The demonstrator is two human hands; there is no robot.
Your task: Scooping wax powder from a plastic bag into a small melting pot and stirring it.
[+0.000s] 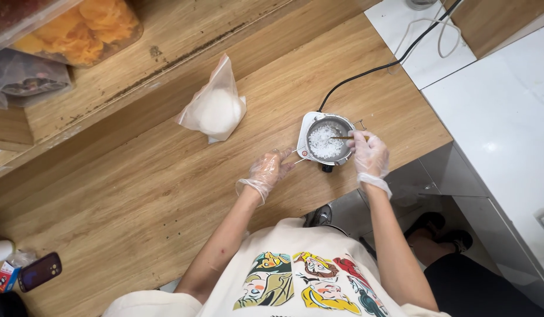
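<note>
While you keep the thin brown wooden stick [342,137] lying nearly level, its long axis runs left to right across the small round metal pot [329,140], with the free tip pointing left over the white flakes [323,142] inside and the other end pinched in the grip of your right hand [370,154], which wears a clear plastic glove. That pot sits on a small white electric hot plate [305,130] near the right end of the wooden desk [137,194]. Your left hand [268,170], gloved the same way, has its grip closed on the pot's thin wire handle [295,154], which points left and slightly toward you. A black power cord [378,68] leads from the plate up and to the right. Well apart to the left lies a clear plastic bag of white granules [215,108].
</note>
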